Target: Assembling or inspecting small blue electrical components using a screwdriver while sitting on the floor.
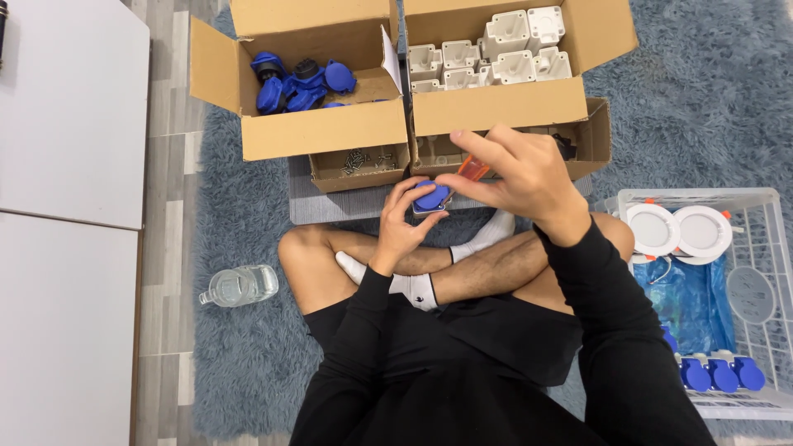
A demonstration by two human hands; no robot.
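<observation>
I sit cross-legged on a grey-blue rug. My left hand [406,221] grips a small white housing with a blue round cap [431,198] just above my knees. My right hand [516,177] hovers over it, its fingers closed around the orange handle of a screwdriver [473,169]. The tool's tip is hidden behind my fingers, close to the blue cap.
Ahead stand open cardboard boxes: blue caps [301,83] on the left, white housings [487,58] on the right, a small box of screws [359,163] in front. A white wire basket [768,248] at right holds round white lamps and finished blue-capped parts. A water bottle [241,286] lies at left.
</observation>
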